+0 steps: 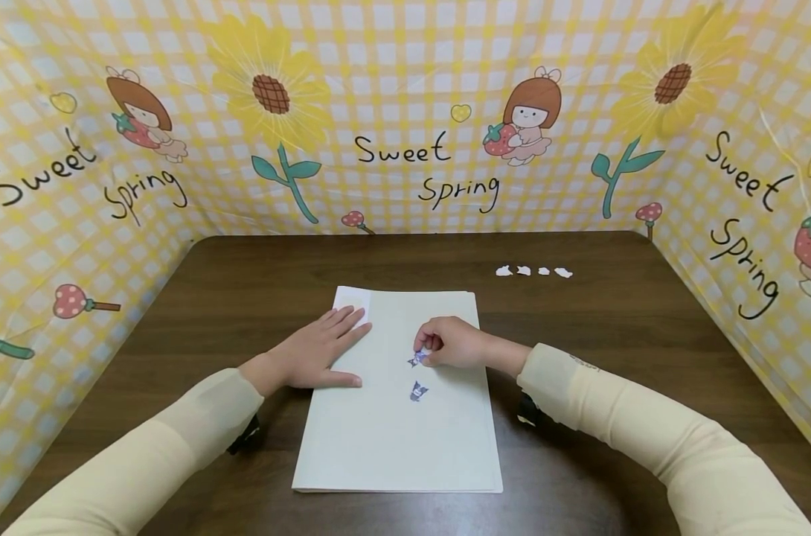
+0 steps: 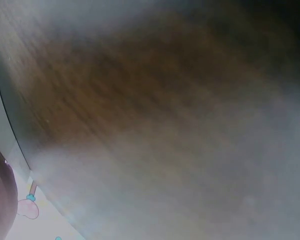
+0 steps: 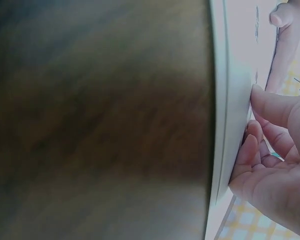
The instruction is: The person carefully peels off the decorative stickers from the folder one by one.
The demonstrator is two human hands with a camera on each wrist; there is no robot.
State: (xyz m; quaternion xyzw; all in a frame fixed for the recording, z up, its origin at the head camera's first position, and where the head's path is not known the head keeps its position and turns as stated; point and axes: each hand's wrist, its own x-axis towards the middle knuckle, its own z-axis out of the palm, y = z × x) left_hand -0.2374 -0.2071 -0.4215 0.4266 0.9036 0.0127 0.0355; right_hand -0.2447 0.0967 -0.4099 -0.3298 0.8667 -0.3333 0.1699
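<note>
My left hand lies flat with spread fingers on the left side of a white paper pad. Its fingertips rest on a smaller white slip at the pad's top left corner. Right of the pad's middle, my right hand pinches a small purple-and-white cartoon sticker at the paper's surface, partly covering it. Just below is a second, similar sticker, flat on the pad. In the right wrist view, the curled right hand touches the pad; the sticker cannot be made out there.
Several small white scraps lie in a row at the back right of the brown table. A yellow checked cloth with printed flowers and words walls in the back and both sides. The left wrist view is mostly blurred.
</note>
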